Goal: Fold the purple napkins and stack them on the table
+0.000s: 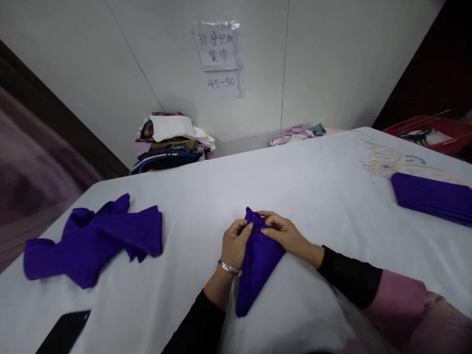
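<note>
A purple cloth napkin (pixel 256 268), folded into a narrow pointed shape, lies on the white table cover (pixel 206 196) in front of me. My left hand (pixel 234 243), with a silver bracelet at the wrist, pinches the napkin's top edge from the left. My right hand (pixel 282 231) pinches the same top corner from the right. Both hands have fingers closed on the fabric, almost touching each other.
A loose heap of purple napkins (pixel 96 238) lies at the left. Folded purple napkins (pixel 431 196) sit stacked at the right edge. A dark phone (pixel 64 332) rests near the front left. A pile of folded clothes (pixel 169 140) and a red basket (pixel 431 130) stand behind the table.
</note>
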A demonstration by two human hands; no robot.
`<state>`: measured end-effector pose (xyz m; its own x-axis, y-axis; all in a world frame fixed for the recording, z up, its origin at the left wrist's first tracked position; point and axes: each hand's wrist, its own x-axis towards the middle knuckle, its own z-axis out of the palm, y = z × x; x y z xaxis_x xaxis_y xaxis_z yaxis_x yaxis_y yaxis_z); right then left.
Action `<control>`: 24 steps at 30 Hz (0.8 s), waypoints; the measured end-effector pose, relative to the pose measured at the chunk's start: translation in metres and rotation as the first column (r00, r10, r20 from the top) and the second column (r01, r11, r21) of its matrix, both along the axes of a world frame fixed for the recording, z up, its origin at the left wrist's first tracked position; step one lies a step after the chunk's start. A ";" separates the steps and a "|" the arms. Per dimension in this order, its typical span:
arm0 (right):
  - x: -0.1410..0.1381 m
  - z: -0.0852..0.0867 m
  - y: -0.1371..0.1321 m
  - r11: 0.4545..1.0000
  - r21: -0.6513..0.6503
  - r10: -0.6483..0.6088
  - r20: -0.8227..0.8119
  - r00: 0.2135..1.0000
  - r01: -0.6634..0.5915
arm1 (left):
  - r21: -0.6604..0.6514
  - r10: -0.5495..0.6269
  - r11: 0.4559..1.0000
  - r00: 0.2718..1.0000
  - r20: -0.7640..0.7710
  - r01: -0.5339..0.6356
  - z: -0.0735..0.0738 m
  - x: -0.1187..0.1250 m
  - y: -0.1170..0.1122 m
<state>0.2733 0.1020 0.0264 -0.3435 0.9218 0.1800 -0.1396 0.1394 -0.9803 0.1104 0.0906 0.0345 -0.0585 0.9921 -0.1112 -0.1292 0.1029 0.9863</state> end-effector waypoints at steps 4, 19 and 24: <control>-0.002 -0.001 0.001 1.000 -0.016 -0.014 -0.042 0.999 0.013 | 0.004 -0.023 1.000 1.000 0.002 0.023 0.002 0.001 -0.002; -0.002 -0.001 0.005 0.978 -0.209 -0.011 -0.071 0.997 -0.004 | -0.061 -0.130 0.989 0.986 0.102 0.137 0.012 0.006 -0.007; 0.001 0.007 0.003 0.946 -0.292 0.113 -0.106 0.988 -0.140 | -0.042 -0.114 0.992 0.983 0.147 0.121 0.018 0.008 -0.009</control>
<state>0.2741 0.1053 0.0330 -0.4561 0.8878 -0.0611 -0.2237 -0.1809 -0.9577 0.1185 0.0820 0.0522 0.0787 0.9839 -0.1605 -0.2535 0.1754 0.9513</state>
